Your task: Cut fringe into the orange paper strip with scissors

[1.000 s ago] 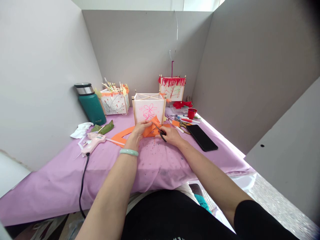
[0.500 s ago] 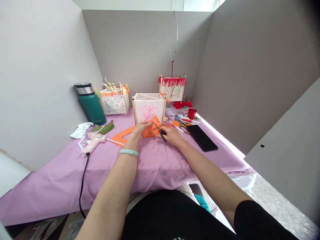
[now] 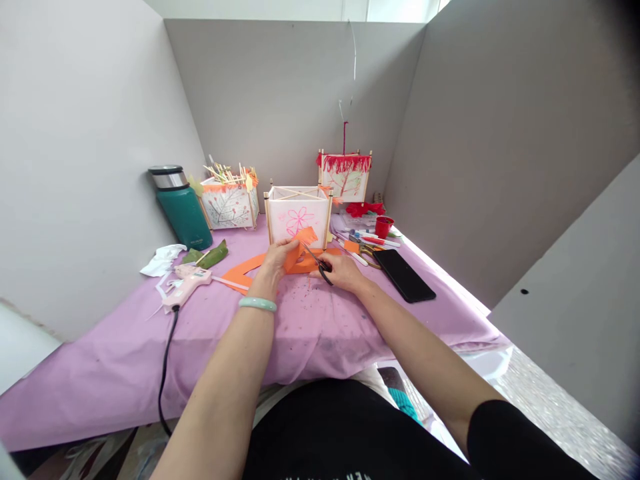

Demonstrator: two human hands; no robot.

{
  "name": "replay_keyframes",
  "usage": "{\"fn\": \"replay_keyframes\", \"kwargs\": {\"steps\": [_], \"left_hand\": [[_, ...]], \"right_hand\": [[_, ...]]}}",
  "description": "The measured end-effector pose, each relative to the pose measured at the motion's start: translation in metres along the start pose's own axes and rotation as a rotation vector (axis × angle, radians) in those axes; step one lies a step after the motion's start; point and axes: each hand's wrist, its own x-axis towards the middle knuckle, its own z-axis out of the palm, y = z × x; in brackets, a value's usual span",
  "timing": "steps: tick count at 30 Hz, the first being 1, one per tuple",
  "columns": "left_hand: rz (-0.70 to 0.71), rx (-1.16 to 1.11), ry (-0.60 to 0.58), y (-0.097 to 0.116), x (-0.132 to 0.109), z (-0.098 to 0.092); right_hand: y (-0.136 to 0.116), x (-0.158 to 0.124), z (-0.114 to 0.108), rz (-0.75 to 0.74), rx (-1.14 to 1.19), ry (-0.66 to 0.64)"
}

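Between thumb and fingers, my left hand (image 3: 278, 259) pinches a strip of orange paper (image 3: 305, 236) whose edge is cut into a fringe. Black-handled scissors (image 3: 324, 265) are gripped in my right hand (image 3: 341, 271), with the blades pointing up and left at the paper's fringed edge. More orange paper (image 3: 246, 268) lies flat on the table beneath and left of my hands. Just behind them stands a square lantern (image 3: 299, 215) with white sides, wooden sticks at its corners and a pink flower drawing.
At left are a teal bottle (image 3: 184, 217), a pink glue gun (image 3: 189, 285) with a black cord, and a lantern full of sticks (image 3: 227, 205). A red-fringed lantern (image 3: 345, 177) hangs behind. To the right lie a phone (image 3: 405, 275), gold-handled scissors (image 3: 371, 255), pens and a red cup (image 3: 383, 227).
The orange strip in my left hand has turned, so its fringed end now leans further up and to the left. The scissors and both hands have shifted only slightly.
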Motion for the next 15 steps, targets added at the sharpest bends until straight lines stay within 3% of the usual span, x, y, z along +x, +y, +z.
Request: {"fn": "replay_keyframes", "kwargs": {"steps": [15], "left_hand": [[0.023, 0.009, -0.033, -0.0006, -0.0028, 0.0025]], "right_hand": [[-0.0006, 0.0002, 0.0004, 0.002, 0.000, -0.006]]}}
